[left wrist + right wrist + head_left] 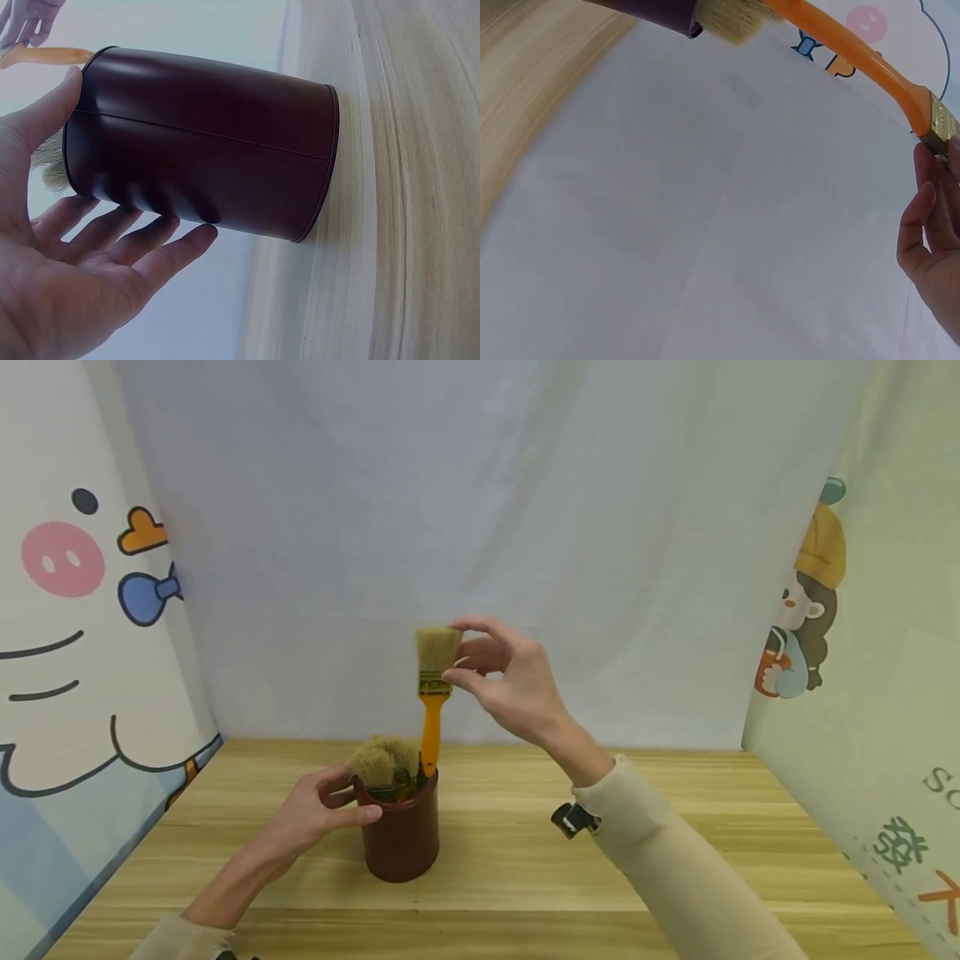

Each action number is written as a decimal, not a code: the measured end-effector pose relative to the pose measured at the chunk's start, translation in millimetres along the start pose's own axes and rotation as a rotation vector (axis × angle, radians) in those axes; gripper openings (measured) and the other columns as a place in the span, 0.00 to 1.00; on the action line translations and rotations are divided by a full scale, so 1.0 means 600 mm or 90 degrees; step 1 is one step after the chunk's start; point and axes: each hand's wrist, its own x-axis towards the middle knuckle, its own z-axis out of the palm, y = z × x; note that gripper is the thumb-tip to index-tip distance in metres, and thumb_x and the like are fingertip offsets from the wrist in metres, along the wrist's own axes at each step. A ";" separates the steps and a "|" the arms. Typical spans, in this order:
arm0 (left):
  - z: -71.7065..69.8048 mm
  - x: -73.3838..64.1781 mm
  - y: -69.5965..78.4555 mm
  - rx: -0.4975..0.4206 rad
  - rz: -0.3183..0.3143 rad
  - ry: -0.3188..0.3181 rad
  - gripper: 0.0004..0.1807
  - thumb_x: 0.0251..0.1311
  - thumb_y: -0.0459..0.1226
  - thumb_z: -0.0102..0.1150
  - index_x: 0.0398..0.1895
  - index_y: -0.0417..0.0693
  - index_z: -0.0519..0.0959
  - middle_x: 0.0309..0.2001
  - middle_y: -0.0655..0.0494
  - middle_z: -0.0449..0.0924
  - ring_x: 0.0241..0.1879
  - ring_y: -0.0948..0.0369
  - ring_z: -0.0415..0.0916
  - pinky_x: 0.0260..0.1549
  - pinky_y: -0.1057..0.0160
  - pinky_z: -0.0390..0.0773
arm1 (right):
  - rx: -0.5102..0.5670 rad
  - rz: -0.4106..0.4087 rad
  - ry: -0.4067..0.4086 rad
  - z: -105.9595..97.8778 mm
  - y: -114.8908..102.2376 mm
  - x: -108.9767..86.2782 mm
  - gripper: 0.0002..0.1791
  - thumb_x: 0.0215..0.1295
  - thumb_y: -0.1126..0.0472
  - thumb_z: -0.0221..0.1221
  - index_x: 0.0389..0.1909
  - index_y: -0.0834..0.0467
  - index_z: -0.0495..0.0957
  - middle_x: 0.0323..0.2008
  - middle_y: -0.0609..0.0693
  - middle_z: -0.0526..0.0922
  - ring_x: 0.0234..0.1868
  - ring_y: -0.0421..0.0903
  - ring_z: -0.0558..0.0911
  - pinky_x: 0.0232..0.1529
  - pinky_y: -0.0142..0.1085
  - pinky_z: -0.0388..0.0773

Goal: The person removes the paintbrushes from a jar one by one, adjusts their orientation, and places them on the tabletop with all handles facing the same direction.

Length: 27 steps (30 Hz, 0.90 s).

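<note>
A dark red cylindrical brush holder (401, 843) stands upright on the table with several paintbrushes (375, 766) in it, bristles up. My left hand (311, 814) holds the holder near its rim, thumb on the near side. In the left wrist view, the curved fingers (161, 244) lie along the holder's wall (202, 142). Above it, my right hand (517, 681) pinches a paintbrush (435, 664) with an orange handle by its metal band and bristles. The bristles point up, and the handle's lower tip is at the holder's rim. In the right wrist view, the orange handle (855, 56) slants toward the holder.
The wood-grain table (525, 860) extends to both sides of the holder. A plain pale cloth (480, 527) hangs behind it. Printed cartoon curtains (67, 693) flank the table on the left and right. A black wrist device (575, 819) sits by the right sleeve.
</note>
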 end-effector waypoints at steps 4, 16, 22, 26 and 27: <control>0.000 0.001 0.000 -0.005 -0.005 -0.003 0.47 0.68 0.39 0.71 0.84 0.39 0.56 0.80 0.31 0.54 0.75 0.33 0.58 0.64 0.45 0.77 | -0.004 0.013 0.004 -0.014 0.003 -0.004 0.26 0.61 0.76 0.72 0.61 0.64 0.80 0.41 0.57 0.91 0.36 0.46 0.90 0.40 0.40 0.88; 0.001 -0.002 -0.001 -0.010 0.011 -0.004 0.46 0.68 0.38 0.71 0.83 0.39 0.57 0.80 0.31 0.54 0.75 0.33 0.59 0.63 0.47 0.78 | -0.006 0.058 0.011 -0.038 0.034 -0.046 0.26 0.61 0.77 0.72 0.60 0.65 0.81 0.42 0.59 0.90 0.36 0.51 0.90 0.40 0.46 0.88; 0.000 -0.002 -0.001 -0.015 0.010 -0.007 0.46 0.68 0.37 0.70 0.84 0.39 0.57 0.80 0.31 0.52 0.75 0.33 0.58 0.63 0.47 0.79 | -0.019 0.093 0.008 -0.041 0.050 -0.074 0.26 0.62 0.76 0.72 0.61 0.64 0.81 0.42 0.58 0.90 0.37 0.51 0.90 0.42 0.43 0.88; -0.001 -0.001 -0.001 -0.015 0.010 -0.008 0.46 0.68 0.37 0.70 0.83 0.39 0.57 0.80 0.32 0.53 0.75 0.34 0.58 0.62 0.48 0.79 | -0.019 0.118 0.006 -0.042 0.064 -0.095 0.26 0.62 0.75 0.72 0.62 0.63 0.81 0.41 0.58 0.90 0.37 0.51 0.90 0.42 0.42 0.88; -0.001 -0.001 0.000 -0.014 0.010 -0.008 0.46 0.68 0.37 0.70 0.83 0.39 0.57 0.80 0.32 0.53 0.75 0.34 0.58 0.62 0.48 0.79 | -0.017 0.126 0.004 -0.042 0.068 -0.100 0.26 0.62 0.75 0.72 0.62 0.63 0.81 0.41 0.58 0.90 0.37 0.51 0.90 0.41 0.42 0.88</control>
